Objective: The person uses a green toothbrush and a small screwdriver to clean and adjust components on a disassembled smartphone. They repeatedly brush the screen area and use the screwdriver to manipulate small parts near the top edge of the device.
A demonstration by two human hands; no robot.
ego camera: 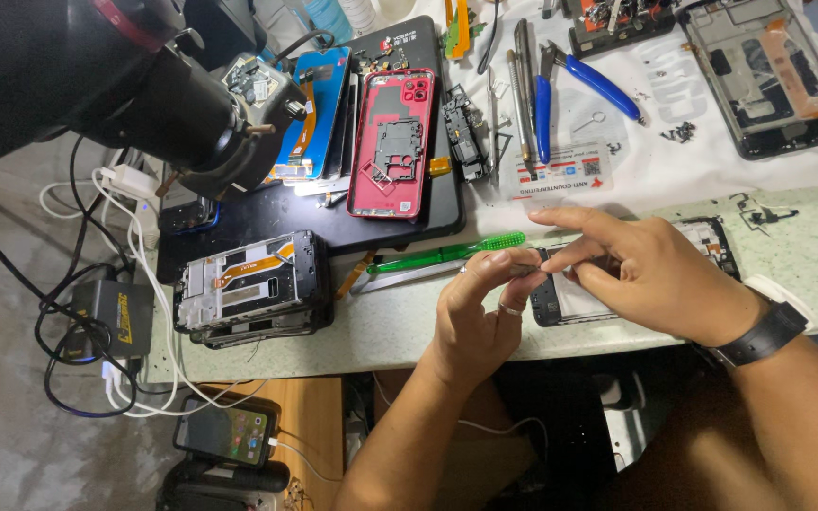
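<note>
Both hands meet over the table [381,326] edge: left hand [473,317] and right hand [650,274] each grip narrow, fingertips pinching one tiny part [525,270], just above a phone [570,301]. Green toothbrush [447,253] lies beside.

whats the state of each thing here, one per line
left hand: raised, fingertips pinching a tiny part, hard to make out
right hand: fingertips meeting the left's
toothbrush: lying flat
red phone back: off, inside facing up
black phone frame: opened up
blue pliers: lying, handles spread
phone on the wood shelf: screen lit, cable plugged in
</note>
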